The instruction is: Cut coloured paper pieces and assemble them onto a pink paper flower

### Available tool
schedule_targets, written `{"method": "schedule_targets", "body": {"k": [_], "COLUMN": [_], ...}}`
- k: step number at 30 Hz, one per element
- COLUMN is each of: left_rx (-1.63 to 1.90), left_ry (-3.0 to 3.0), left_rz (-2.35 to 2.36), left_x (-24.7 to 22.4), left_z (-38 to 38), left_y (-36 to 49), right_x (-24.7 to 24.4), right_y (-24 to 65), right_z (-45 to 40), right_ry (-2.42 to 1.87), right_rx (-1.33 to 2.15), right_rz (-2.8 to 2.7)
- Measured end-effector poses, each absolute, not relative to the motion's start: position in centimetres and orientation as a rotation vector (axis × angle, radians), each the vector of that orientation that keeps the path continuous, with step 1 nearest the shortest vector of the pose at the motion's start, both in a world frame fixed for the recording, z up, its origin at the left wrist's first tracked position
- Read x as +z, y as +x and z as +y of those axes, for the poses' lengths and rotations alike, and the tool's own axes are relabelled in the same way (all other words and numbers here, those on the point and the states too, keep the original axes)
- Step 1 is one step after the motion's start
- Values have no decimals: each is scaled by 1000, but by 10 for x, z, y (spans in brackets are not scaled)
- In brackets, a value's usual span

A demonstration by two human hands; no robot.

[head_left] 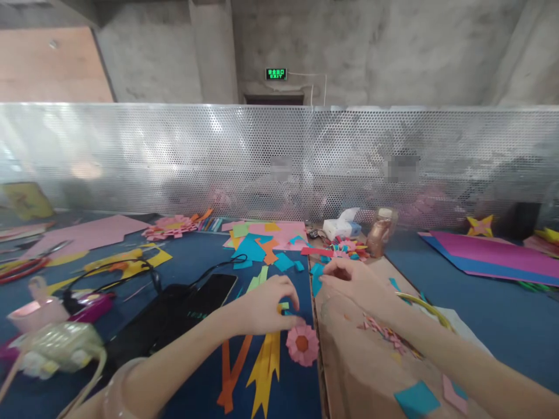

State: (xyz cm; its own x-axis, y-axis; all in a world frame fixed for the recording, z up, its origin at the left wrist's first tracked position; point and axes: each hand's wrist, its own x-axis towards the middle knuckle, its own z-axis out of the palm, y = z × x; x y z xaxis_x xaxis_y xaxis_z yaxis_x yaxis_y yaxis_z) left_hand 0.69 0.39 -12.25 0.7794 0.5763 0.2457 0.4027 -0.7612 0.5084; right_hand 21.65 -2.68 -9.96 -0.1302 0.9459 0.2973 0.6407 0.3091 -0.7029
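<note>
My left hand (266, 305) is curved with a gap between thumb and forefinger, its thumb tip at the upper edge of a pink paper flower (302, 344) with a brown-orange centre. Small green and blue bits show in that gap. Notched yellow paper strips (265, 372) and orange paper strips (233, 375) extend below this hand. My right hand (356, 285) has thumb and forefinger closed at a blue piece of paper (315, 280) by the cardboard's left edge. The hand partly hides what it pinches.
Cardboard (349, 372) lies at right, with pink paper scraps (388, 336) and a blue paper square (417, 400). Behind are a tissue box (341, 228) and a brown bottle (381, 233). A phone (213, 294) and cables are left; a perforated metal screen (174, 157) stands behind.
</note>
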Motion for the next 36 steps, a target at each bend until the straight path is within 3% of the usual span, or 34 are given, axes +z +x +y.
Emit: {"method": "schedule_targets", "body": {"k": [4, 16, 36], "left_rx": [444, 648, 719], "left_ry": [2644, 2478, 2133], "left_rz": [759, 781, 815], "left_x": [-129, -135, -150], "left_z": [-7, -11, -12], "left_y": [12, 20, 24], "right_x": [-120, -137, -148], "right_y": [221, 214, 205], "right_z": [-40, -63, -67], "right_ry": [-1376, -1410, -1410], "right_rx": [633, 818, 755], "right_rz": [-1608, -1148, -1103]}}
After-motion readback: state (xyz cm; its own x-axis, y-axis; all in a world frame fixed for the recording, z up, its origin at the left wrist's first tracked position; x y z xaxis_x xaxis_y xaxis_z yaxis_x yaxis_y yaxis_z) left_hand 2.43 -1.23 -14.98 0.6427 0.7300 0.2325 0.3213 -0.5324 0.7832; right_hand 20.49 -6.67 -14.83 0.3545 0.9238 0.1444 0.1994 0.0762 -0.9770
